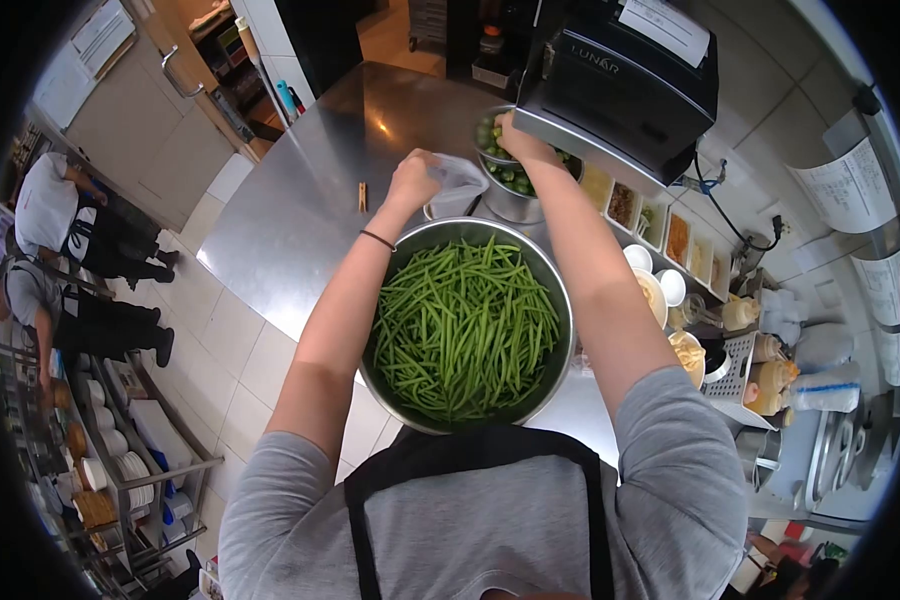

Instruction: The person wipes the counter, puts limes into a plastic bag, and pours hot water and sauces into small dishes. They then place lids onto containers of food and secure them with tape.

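My left hand (415, 182) is closed on the edge of a clear plastic bag (458, 182), which hangs to its right over the steel counter. My right hand (513, 137) is at a small metal bowl (480, 147) of small green limes (487, 132), its fingers curled and partly hidden. Below it, a metal pot (512, 206) holds more limes. Between my forearms and close to my body is a large steel bowl (566, 340) full of green beans (465, 330). A wooden clothespin (362, 197) lies to the left of my left hand.
The steel counter (300, 190) curves away to the left. A black printer (625, 85) overhangs the right side, by my right forearm. Ingredient trays (650, 222), white bowls (672, 288) and a perforated basket (735, 375) line the right. Two people (55, 215) stand at the left near a dish rack (135, 480).
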Action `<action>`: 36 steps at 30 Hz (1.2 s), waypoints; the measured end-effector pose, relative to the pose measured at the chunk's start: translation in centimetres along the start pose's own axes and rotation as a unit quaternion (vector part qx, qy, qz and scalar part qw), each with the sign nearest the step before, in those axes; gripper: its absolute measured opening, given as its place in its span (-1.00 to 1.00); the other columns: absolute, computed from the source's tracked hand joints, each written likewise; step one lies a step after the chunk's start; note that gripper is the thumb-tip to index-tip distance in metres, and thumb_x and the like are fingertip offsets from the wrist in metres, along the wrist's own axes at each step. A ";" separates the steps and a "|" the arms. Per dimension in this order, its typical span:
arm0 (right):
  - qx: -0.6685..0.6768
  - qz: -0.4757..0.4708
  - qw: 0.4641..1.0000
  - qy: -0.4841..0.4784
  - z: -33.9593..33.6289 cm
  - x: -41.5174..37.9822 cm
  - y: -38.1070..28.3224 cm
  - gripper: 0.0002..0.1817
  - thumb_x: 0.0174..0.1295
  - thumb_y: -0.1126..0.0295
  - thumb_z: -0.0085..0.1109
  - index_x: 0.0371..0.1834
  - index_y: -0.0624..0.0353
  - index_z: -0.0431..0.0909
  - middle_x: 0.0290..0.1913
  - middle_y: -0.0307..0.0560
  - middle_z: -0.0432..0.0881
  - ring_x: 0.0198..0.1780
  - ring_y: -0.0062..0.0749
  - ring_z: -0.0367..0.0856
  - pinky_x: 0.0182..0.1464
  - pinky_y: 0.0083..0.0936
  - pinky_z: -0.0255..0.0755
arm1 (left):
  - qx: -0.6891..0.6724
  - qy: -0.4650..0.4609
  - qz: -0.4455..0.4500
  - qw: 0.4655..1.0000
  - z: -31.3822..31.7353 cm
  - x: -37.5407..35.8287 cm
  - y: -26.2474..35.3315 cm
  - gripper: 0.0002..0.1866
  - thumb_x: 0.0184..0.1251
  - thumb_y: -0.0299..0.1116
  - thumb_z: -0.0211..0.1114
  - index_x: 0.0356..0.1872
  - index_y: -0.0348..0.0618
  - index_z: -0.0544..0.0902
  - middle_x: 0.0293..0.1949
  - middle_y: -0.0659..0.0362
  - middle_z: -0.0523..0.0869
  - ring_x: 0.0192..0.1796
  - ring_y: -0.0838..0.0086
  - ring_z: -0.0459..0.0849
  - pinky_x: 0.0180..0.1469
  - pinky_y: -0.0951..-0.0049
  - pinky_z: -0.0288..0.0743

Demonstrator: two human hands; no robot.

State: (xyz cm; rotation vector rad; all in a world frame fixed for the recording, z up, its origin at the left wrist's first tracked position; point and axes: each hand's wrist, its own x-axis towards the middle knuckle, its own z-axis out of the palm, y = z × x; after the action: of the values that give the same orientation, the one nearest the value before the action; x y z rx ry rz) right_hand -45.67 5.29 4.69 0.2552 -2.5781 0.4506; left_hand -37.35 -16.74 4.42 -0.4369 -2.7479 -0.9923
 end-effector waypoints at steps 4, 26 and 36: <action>0.093 0.089 0.988 -0.085 -5.3 0.0 -2.4 -0.58 -0.12 0.40 0.29 -0.08 0.09 0.54 -0.24 -0.02 0.57 -0.11 -0.27 0.55 0.02 -0.43 0.41 | -0.044 -0.003 -0.031 0.999 0.4 0.3 0.2 -0.60 -0.20 -0.53 0.17 -0.17 -0.28 0.60 -0.01 0.02 0.54 0.06 0.19 0.51 0.10 0.36 0.38; -0.054 0.082 0.983 -0.155 1.4 1.2 -3.5 -0.64 -0.19 0.34 0.25 -0.22 0.05 0.53 -0.20 0.05 0.60 -0.06 -0.06 0.54 -0.03 -0.26 0.41 | -0.349 -0.098 -0.108 0.926 -0.7 0.0 2.6 -0.28 -0.11 -0.62 0.17 0.24 -0.40 0.21 -0.06 -0.02 0.50 -0.49 0.53 0.51 -0.46 0.60 0.44; 0.011 0.073 0.949 -0.306 -3.5 0.4 -4.6 -0.67 -0.17 0.47 0.17 -0.23 0.06 0.54 -0.27 -0.13 0.61 -0.24 -0.36 0.59 -0.34 -0.48 0.52 | -0.368 -0.082 -0.121 0.918 0.5 0.3 3.0 -0.26 -0.11 -0.64 0.16 0.25 -0.40 0.20 -0.05 -0.04 0.51 -0.54 0.54 0.51 -0.48 0.59 0.45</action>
State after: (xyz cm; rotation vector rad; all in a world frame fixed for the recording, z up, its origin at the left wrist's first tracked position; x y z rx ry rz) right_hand -43.20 2.26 9.01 0.2422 -3.2182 0.5163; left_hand -36.67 -14.19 5.92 -0.2830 -2.5006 -2.1509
